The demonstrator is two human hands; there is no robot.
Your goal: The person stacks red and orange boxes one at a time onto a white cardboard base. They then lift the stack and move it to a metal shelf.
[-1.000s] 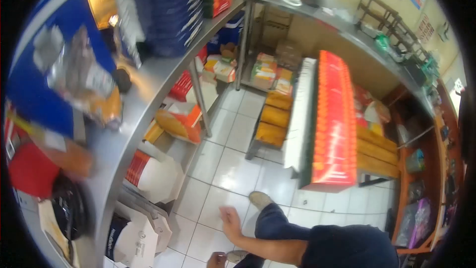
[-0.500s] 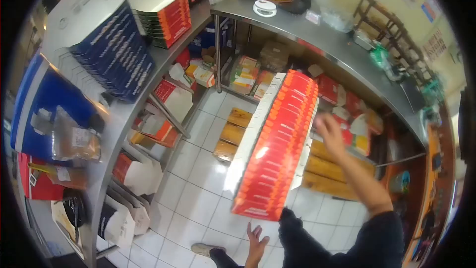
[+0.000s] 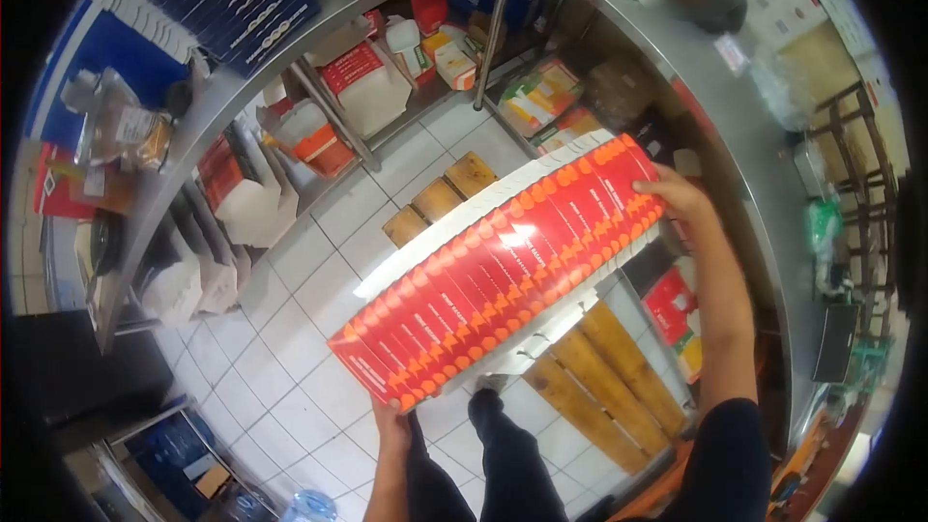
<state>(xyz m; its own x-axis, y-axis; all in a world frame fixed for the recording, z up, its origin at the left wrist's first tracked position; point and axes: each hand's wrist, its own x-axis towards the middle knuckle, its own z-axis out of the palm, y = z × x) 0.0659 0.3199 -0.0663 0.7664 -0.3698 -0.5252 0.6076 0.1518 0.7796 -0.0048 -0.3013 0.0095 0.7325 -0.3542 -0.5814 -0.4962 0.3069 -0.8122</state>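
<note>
A long stack of nested red paper food boxes [image 3: 493,266] with orange patterned edges and white flaps hangs over the floor, tilted with its far end up to the right. My right hand [image 3: 677,193] grips that upper end, the thumb lying on the red face and the other fingers hidden behind. At the lower left end, my left hand [image 3: 390,418] holds the stack from beneath; most of its fingers are covered by the boxes.
Dark blue nested boxes [image 3: 232,0] stand on the left steel shelf, with more folded boxes [image 3: 246,193] below. A steel counter [image 3: 720,101] curves along the right. Wooden slatted pallets [image 3: 604,391] lie on the tiled floor [image 3: 280,348]. Water bottles [image 3: 309,505] are at lower left.
My left hand, earlier apart below the stack with fingers spread, now holds its lower end. The stack has turned from steep to more sideways. My view has swung right and down.
</note>
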